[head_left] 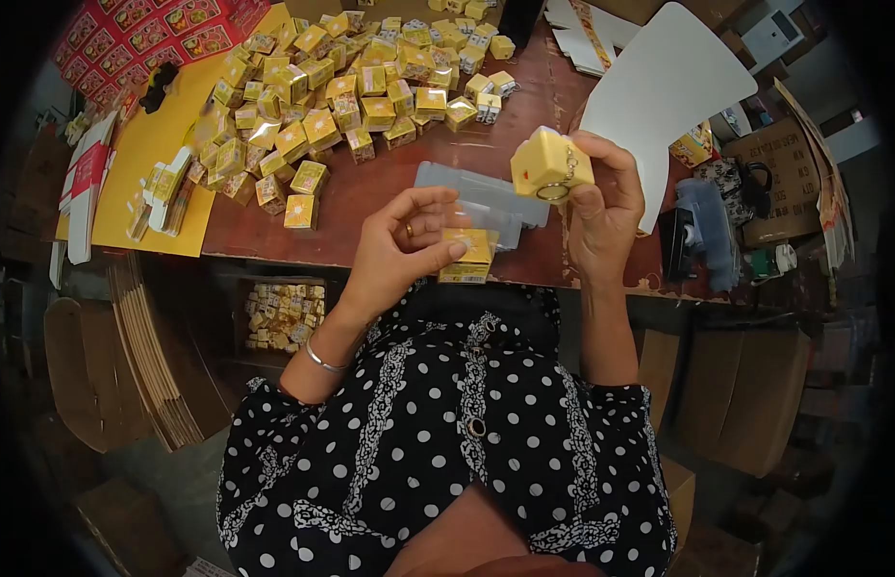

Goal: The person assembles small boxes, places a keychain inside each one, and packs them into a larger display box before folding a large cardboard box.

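My right hand [609, 197] is raised over the table, with thumb and fingers closed on a pale yellow, block-shaped keychain [545, 165]. Its metal ring and short chain hang across the near face. Lower and to the left, my left hand [409, 236] has its thumb on the upper left corner of a small yellow printed box [466, 262], fingers curled behind it. The box is near the table's front edge. Clear plastic bags [438, 180] lie flat behind both hands, partly covered by them.
A big pile of small yellow boxes [322, 127] spreads over the back left of the red-brown table [274, 244]. More keychains [488, 104] lie at its right side. A white board [659, 91] leans at right. Below the table, an open carton holds yellow-and-white pieces [286, 315].
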Motion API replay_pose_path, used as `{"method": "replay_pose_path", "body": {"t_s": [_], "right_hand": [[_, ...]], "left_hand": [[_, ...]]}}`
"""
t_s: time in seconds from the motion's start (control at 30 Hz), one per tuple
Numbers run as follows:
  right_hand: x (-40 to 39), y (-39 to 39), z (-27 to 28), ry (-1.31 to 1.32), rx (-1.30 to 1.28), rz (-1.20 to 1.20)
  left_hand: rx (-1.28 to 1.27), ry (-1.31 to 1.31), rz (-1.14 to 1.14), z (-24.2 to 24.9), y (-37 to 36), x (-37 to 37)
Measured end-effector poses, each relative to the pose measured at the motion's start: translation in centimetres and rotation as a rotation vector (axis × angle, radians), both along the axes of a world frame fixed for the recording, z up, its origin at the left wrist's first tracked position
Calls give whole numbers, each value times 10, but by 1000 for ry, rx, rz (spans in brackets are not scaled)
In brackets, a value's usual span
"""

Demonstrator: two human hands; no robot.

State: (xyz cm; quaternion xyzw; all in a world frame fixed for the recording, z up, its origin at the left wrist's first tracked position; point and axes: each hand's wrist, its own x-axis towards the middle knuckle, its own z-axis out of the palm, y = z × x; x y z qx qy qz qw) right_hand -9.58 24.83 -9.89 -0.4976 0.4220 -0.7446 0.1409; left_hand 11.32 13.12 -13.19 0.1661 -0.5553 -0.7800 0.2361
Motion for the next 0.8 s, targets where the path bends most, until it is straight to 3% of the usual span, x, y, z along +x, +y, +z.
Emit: {"method": "replay_pose_path", "body": {"t_s": [0.17,0.23,0.33,0.57,0.63,0.67,0.73,0.8], "right_hand": [[21,-4,5,70,-31,-89],[20,-5,3,453,13,-271],[19,-3,5,637,83,-343],[17,8,-5,745,235,-236],[29,11,-14,221,233,-91],[33,15,-19,217,237,-89],[40,23,-30,-116,313,178],[49,32,-47,-132,331,177]], "left_hand": [[-26,9,-36,1,9,-5],[2,11,-53,4,11,-6],[27,69,-7,5,12,-7],[21,216,84,3,20,-9],[13,243,121,5,21,-8],[22,251,115,6,22,-7],[36,252,109,2,22,-5],[19,191,36,-11,25,0]]}}
